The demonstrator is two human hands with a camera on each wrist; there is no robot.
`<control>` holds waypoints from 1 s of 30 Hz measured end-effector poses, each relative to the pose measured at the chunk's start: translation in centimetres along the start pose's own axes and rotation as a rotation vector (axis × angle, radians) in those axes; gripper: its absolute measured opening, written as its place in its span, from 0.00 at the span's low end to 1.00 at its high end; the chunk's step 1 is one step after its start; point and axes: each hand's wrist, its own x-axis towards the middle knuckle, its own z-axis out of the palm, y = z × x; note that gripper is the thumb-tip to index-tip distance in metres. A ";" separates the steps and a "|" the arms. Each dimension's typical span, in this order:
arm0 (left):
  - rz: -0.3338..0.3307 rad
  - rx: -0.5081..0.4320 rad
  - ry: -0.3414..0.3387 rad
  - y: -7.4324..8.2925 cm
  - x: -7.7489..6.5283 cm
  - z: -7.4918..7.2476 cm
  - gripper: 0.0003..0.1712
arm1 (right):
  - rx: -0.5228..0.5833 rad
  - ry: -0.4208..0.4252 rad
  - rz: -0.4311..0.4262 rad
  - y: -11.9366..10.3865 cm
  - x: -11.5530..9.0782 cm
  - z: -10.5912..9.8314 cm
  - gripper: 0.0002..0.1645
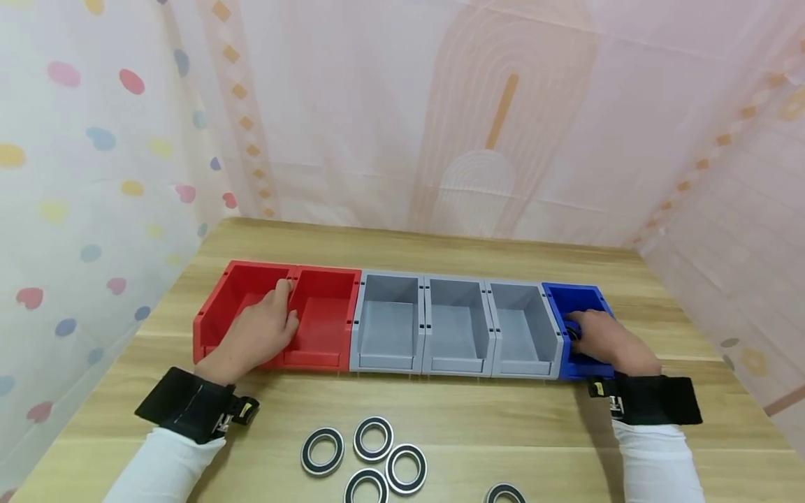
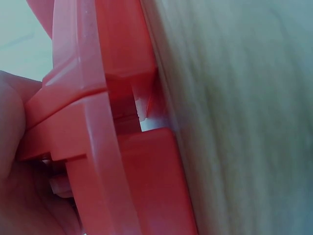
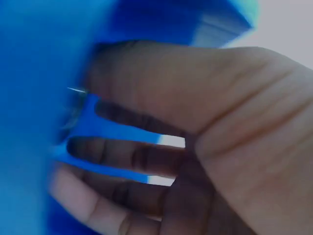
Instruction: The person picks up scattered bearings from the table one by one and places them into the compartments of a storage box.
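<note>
My left hand [image 1: 259, 331] is at the two joined red bins [image 1: 322, 311] on the left end of the row. It grips their shared side wall, with the thumb and fingers on opposite sides of the red plastic [image 2: 83, 127] in the left wrist view. My right hand [image 1: 608, 340] reaches into the blue bin [image 1: 575, 296] at the right end. A dark ball bearing [image 1: 572, 330] is pinched there by thumb and fingers. In the right wrist view the blue wall hides most of the bearing [image 3: 74, 113], and only its shiny edge shows.
Three grey bins [image 1: 390, 321] stand between the red and blue ones in one row. Several bearings [image 1: 323, 452] lie in a group on the wooden table [image 1: 478, 426] in front, with another bearing [image 1: 505, 493] to the right at the lower frame edge. A patterned curtain [image 1: 352, 126] hangs behind.
</note>
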 end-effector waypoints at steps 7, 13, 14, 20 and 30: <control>0.010 0.009 0.003 0.2 0.3 -0.4 0.24 | 0.024 0.025 0.051 -1.9 -2.0 -2.8 0.24; -0.005 0.003 -0.001 0.2 0.2 -0.3 0.25 | 0.029 0.031 0.013 -4.9 -3.0 -4.1 0.21; -0.009 0.000 -0.003 0.2 0.1 -0.3 0.25 | 0.034 0.029 -0.004 -5.5 -3.1 -4.1 0.21; -0.010 -0.009 -0.001 0.3 0.0 -0.2 0.26 | 0.082 -0.014 -0.143 -9.0 -3.7 -3.4 0.18; 0.004 -0.005 0.001 0.3 0.0 -0.1 0.26 | 0.099 -0.144 -0.392 -14.1 -5.4 -1.1 0.18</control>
